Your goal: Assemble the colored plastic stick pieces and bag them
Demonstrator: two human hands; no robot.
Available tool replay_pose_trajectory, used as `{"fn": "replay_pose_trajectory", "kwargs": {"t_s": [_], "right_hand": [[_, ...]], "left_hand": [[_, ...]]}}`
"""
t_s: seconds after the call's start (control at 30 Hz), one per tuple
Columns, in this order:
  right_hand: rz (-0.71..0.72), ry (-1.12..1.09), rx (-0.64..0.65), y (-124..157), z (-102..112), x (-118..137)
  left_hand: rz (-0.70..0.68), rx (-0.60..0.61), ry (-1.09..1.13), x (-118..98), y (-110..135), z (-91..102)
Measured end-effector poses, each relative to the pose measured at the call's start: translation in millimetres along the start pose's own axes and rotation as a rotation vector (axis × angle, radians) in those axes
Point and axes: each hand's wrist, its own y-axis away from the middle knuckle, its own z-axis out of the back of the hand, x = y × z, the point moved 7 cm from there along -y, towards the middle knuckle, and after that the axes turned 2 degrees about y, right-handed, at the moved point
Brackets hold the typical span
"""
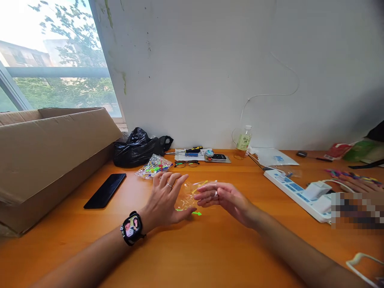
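Observation:
My left hand point(166, 198), with a watch on the wrist and a ring, hovers above the wooden table with its fingers spread, holding nothing. Beside its thumb lies a small bright green plastic piece point(197, 213), partly hidden by the hand. My right hand point(229, 200) faces it, fingers stretched out and thumb apart from them. Between and behind both hands lies a transparent plastic bag point(187, 192) with a yellow piece point(204, 185) at it. The right fingers overlap the bag in view; whether they touch it I cannot tell.
Left stand a cardboard box point(60, 156) and a black phone point(105, 191). Behind are a black plastic bag point(141, 148), a packet of coloured pieces point(154, 166), glasses point(186, 164) and a bottle point(243, 142). A power strip point(294, 194) lies right, near another person's hand point(360, 184).

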Motion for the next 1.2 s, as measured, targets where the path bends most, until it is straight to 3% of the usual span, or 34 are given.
{"fn": "replay_pose_trajectory", "kwargs": {"t_s": [0.2, 0.3, 0.47, 0.7, 0.93, 1.1, 1.2], "right_hand": [[-0.022, -0.011, 0.105, 4.8, -17.5, -18.0], [-0.025, -0.01, 0.177, 6.8, -26.2, -17.5], [-0.108, 0.03, 0.188, 4.0, -30.9, -32.3], [-0.088, -0.035, 0.257, 8.6, -46.2, -36.3], [-0.139, -0.202, 0.293, 7.5, -58.9, -27.8], [-0.045, -0.074, 0.275, 5.9, -47.3, -23.7], [0.015, -0.025, 0.213, 5.5, -31.9, -10.9]], "left_hand": [[-0.083, -0.008, 0.013, -28.9, -1.1, 0.5], [-0.073, 0.039, 0.038, -30.9, 0.2, -2.8], [-0.165, 0.121, 0.089, -39.4, 5.0, -4.5], [-0.222, 0.161, 0.117, -57.0, 3.6, -5.3], [-0.191, 0.196, 0.093, -51.2, 6.7, -12.6], [-0.164, 0.14, 0.05, -44.4, 5.5, -9.0], [-0.13, 0.058, 0.031, -29.5, 2.4, -3.4]]}}
